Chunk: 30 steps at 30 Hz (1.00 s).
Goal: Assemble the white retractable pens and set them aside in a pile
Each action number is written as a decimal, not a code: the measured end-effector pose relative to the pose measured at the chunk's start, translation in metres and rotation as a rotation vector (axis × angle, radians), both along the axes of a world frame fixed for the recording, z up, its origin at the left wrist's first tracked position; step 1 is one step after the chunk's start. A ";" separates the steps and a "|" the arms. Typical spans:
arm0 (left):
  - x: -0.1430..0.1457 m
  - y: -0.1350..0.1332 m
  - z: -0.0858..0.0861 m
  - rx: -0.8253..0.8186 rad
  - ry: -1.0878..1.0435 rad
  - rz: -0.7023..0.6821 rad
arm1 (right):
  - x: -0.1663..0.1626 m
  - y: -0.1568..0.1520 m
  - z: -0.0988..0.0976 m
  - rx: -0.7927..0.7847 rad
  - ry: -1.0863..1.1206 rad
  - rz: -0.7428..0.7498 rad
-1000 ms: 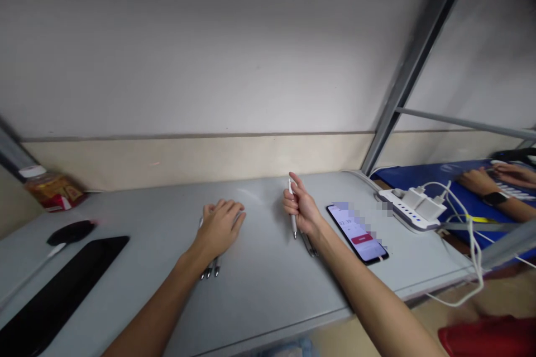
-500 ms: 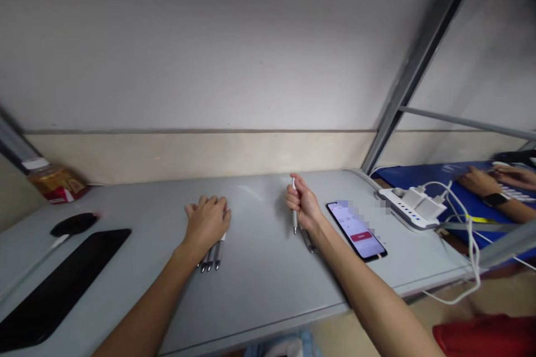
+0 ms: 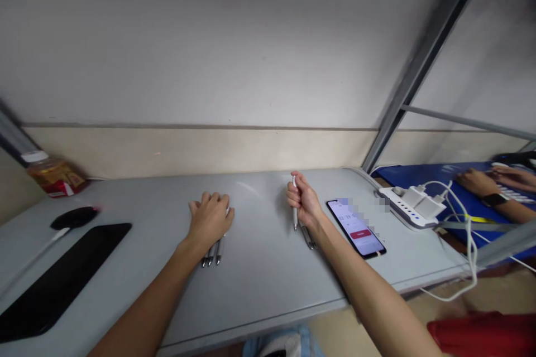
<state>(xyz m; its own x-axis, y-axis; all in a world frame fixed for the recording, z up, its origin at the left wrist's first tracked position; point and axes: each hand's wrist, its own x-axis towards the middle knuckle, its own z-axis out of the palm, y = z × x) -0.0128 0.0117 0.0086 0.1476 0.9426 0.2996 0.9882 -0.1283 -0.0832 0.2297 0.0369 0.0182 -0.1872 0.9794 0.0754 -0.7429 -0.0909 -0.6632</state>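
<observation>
My right hand is a fist around a white and grey click pen, held upright with its tip down and the thumb at its top. Under that wrist, more pens lie on the grey desk, partly hidden. Over at the left, my left hand rests palm down, fingers spread and a little bent, on a row of similar pens. Only their grey lower ends and silver tips stick out toward me; the palm covers the rest.
A smartphone with a lit timer lies right of my right forearm, near a white power strip with cables. At left are a black slab, a black mouse and a jar. Another person's hands rest beyond the metal post.
My left hand has shifted slightly right over the pens. The right hand still grips its pen in nearly the same place. The view has tilted a little.
</observation>
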 end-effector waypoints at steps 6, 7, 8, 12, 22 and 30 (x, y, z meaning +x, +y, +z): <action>0.001 -0.001 0.001 -0.008 -0.001 0.005 | 0.001 0.000 0.001 0.017 -0.005 -0.009; 0.001 -0.001 0.002 -0.009 -0.002 0.004 | 0.001 0.000 0.001 0.015 -0.008 -0.009; 0.001 -0.001 0.002 -0.010 -0.003 0.005 | 0.001 0.000 0.001 0.010 -0.012 -0.012; 0.001 -0.002 0.003 -0.025 -0.018 0.027 | 0.000 0.000 0.002 -0.023 -0.038 -0.038; 0.000 -0.002 0.005 -0.058 -0.005 0.048 | 0.008 0.003 0.007 -0.008 -0.235 0.018; 0.001 -0.003 0.005 -0.077 -0.022 0.017 | 0.011 0.006 -0.007 0.192 -1.053 -0.238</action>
